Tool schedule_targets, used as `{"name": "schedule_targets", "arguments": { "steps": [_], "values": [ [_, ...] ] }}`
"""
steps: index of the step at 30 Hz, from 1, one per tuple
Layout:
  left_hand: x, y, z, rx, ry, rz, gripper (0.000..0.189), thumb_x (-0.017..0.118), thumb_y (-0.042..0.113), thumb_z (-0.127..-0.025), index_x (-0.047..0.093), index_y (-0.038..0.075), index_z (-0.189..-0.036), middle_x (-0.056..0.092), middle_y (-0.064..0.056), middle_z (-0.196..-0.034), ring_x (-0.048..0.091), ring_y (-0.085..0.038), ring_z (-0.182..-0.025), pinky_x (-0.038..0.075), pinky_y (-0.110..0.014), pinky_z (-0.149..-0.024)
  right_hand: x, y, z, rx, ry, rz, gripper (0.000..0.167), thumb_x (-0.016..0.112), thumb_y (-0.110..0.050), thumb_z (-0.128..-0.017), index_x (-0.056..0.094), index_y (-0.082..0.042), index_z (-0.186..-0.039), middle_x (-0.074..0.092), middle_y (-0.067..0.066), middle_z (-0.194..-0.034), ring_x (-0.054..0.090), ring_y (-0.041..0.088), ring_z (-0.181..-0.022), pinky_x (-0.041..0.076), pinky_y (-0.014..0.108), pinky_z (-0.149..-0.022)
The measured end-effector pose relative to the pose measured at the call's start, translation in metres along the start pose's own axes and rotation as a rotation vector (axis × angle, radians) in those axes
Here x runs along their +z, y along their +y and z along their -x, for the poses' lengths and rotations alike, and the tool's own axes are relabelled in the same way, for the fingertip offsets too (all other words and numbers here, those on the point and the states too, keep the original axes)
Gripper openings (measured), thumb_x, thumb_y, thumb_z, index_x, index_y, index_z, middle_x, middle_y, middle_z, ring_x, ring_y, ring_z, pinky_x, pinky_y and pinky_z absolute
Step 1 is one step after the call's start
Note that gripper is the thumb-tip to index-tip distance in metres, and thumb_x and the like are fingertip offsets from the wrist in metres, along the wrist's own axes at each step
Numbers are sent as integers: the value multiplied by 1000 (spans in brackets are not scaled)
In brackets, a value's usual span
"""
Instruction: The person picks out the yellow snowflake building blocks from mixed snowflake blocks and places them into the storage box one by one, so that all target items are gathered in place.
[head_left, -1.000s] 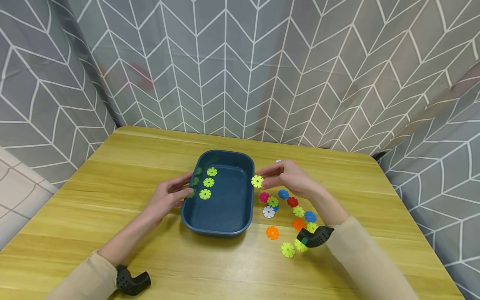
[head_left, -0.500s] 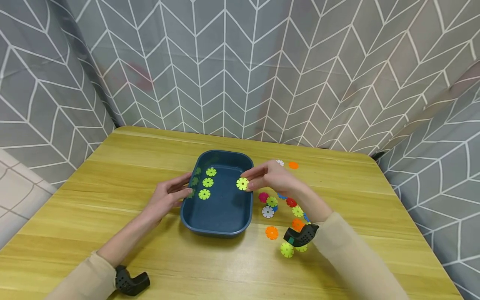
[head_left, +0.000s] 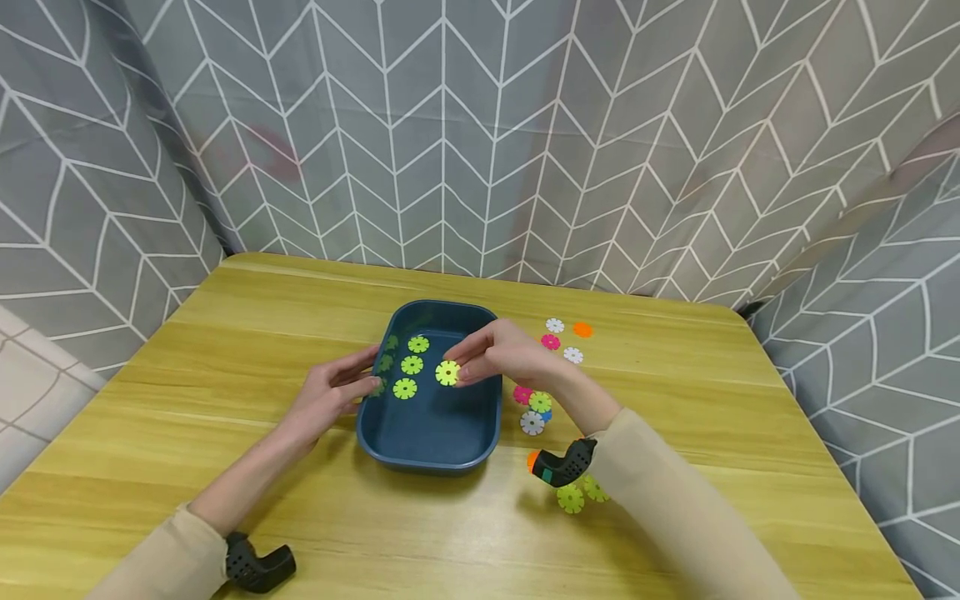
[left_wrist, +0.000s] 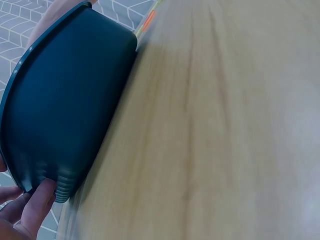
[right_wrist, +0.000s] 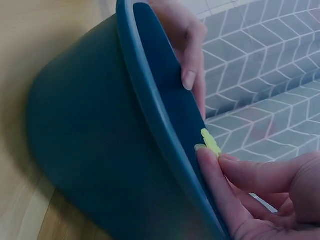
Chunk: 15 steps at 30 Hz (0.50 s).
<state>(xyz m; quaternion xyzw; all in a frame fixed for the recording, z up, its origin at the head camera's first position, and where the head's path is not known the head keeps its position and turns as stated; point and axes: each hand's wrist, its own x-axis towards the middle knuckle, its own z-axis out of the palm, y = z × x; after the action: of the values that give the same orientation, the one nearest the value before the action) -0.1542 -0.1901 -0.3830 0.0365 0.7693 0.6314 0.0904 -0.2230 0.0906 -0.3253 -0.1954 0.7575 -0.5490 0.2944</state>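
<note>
A dark blue plastic bin point(head_left: 442, 429) stands on the wooden table. My left hand point(head_left: 326, 396) grips its left side, the thumb hooked over the rim and fingers against the outer wall, as the left wrist view shows of the bin wall point(left_wrist: 65, 100). Over the bin's inside, my right hand point(head_left: 510, 357) pinches a yellow-green notched snowflake disc point(head_left: 447, 372) between thumb and fingertips. The right wrist view has that disc point(right_wrist: 210, 142) edge-on, just past the near rim. Three matching discs point(head_left: 412, 365) form a row along the bin's left side, mirrored faintly in its wall.
Right of the bin lie loose discs: a white one point(head_left: 532, 422), a green one point(head_left: 540, 402), an orange one point(head_left: 582, 330) farther back, and yellow-green ones point(head_left: 570, 498) near the front. My right forearm covers others. A patterned grey curtain point(head_left: 465, 150) hangs behind the table.
My right hand has carried the pinched disc leftward, from beside the bin's right rim to over its middle. The left hand keeps its grip on the bin.
</note>
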Motion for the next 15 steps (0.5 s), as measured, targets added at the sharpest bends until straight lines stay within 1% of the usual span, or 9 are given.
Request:
{"name": "schedule_targets", "arguments": {
  "steps": [5,9,15],
  "values": [
    [0,1,1,-1,-1,-4,60,62,20,-98,40,10,-153,44,-20,-153,57,-37,-126,57,-28,-83,9,-4,-14,33,-39,-15,31,66,6,-90,68,8,-121,73,19,-106,75,23,-88,58,42,-88],
    [0,1,1,-2,0,-9,59,61,18,-99,40,10,-154,44,-20,-154,56,-38,-126,57,-28,-83,14,-5,-24,54,-63,-44,31,64,9,-90,66,10,-122,72,18,-102,75,25,-88,58,42,-88],
    [0,1,0,2,-1,-15,59,60,17,-99,40,9,-153,44,-20,-153,57,-38,-125,57,-27,-82,21,-12,-37,84,-65,-114,31,61,12,-91,65,12,-121,68,15,-95,74,25,-84,53,51,-94]
  ]
}}
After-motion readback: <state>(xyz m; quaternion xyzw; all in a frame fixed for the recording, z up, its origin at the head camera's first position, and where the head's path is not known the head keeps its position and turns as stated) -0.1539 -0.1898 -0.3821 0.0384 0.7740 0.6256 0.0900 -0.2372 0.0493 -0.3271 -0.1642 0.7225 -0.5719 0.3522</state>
